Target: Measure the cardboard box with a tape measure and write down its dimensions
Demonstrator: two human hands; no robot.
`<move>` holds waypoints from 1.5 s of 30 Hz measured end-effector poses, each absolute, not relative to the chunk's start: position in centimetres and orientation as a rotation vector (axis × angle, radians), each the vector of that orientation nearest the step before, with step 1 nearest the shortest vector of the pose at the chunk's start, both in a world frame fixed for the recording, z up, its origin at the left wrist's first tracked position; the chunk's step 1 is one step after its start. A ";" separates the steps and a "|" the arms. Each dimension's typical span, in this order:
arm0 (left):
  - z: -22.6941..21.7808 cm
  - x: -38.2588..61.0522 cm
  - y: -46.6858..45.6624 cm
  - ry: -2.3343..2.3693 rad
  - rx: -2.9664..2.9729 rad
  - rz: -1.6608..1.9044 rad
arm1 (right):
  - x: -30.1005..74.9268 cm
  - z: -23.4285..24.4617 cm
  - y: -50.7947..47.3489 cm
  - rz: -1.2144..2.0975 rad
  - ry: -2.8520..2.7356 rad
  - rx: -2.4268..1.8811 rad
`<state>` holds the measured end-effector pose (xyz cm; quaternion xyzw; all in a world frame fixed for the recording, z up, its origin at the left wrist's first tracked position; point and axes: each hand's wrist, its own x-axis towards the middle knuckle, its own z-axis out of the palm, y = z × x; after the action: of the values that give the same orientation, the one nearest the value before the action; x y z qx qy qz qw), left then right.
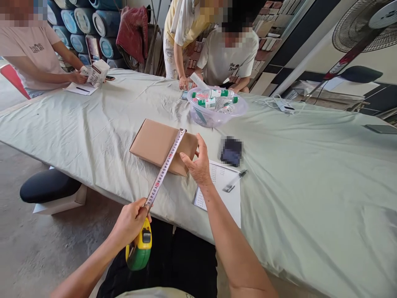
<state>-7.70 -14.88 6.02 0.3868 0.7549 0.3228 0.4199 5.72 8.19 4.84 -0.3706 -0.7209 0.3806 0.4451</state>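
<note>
A closed brown cardboard box [155, 138] lies flat on the cloth-covered table [279, 198]. Across its top runs the blade of a tape measure [139, 250], its metal end hook near the box's far edge. My left hand [132, 221] is closed around the drawn-out blade close to the yellow and green case, which hangs below it past the table edge. At the box's right end is my right hand [200, 163], thumb over the front corner and fingers along the end side, gripping it. Beside my right forearm lie a printed sheet [231, 203] and a pen [235, 181].
A clear basin [204, 118] with plastic bottles stands beyond the box. A dark blurred item [231, 151] lies right of it. Several people sit or stand at the far side. A black-seated stool [51, 185] is at left; a fan [366, 25] stands at right.
</note>
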 end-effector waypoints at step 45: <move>3.4 -7.3 -9.3 1.724 0.858 1.046 | 5.9 9.1 18.5 0.892 -2.053 -1.082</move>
<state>-7.29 -9.31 3.38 0.3484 0.6995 0.4244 0.4575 5.95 18.55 9.08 -0.4119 -0.7819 0.3398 0.3217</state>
